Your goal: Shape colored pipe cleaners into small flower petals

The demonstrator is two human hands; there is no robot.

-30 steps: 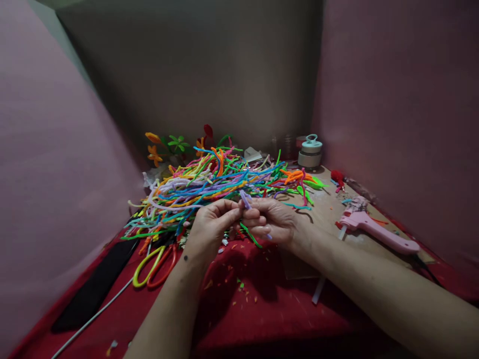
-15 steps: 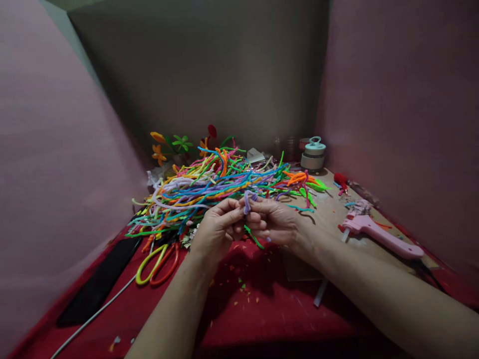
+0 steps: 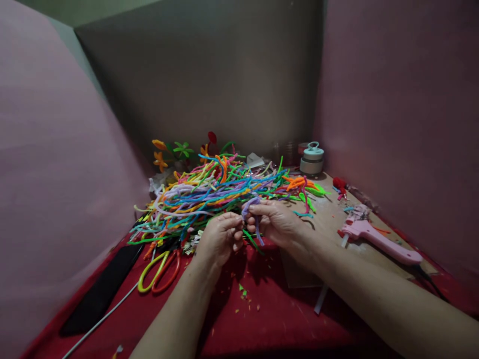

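A desk (image 3: 280, 319) draped in red cloth carries a heap of fuzzy craft stems (image 3: 209, 192), the landmark I steer by from afar. A tan board (image 3: 325, 207) extends to the right of the heap, and a flat black strip (image 3: 101, 294) lies to its near left. In front of the heap, both my hands are raised over one piece: the right hand (image 3: 282, 224) has its grip pinched on a lilac stem (image 3: 247, 208), while the left hand (image 3: 220, 239) meets the stem's lower curve with its fingertips, though whether that grip is closed on it I cannot tell. A pink glue gun (image 3: 385, 243) rests to the right of the heap, scissors (image 3: 161, 269) with yellow and red handles at its near-left edge, and a lidded jar (image 3: 312, 160) at its far right. The lilac stem, just before the heap's near edge, curls over with a tail hanging down; I judge the step in hand to be bending it to shape. The next move, as I read it, calls for a steady right pinch and a sure left hold on the curve, clear of the small scraps (image 3: 244, 294) nearer than the heap.
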